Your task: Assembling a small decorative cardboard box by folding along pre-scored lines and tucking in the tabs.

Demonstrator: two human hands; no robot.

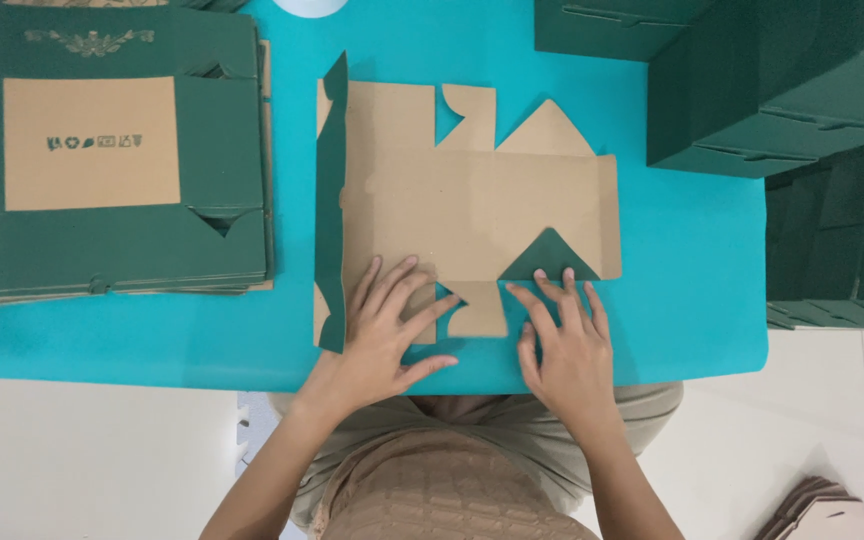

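A flat die-cut cardboard box blank, brown on its upper face and dark green on the other, lies on the turquoise table. Its left long flap is folded up, showing green. A triangular corner flap near the front right is folded over, green side up. My left hand lies flat with spread fingers on the blank's front left part. My right hand presses its fingertips on the front edge just below the green triangle. Neither hand grips anything.
A stack of flat green blanks with a brown panel lies at the left. Assembled dark green boxes stand at the back right and right. White floor shows below the table. More brown cardboard sits at the bottom right.
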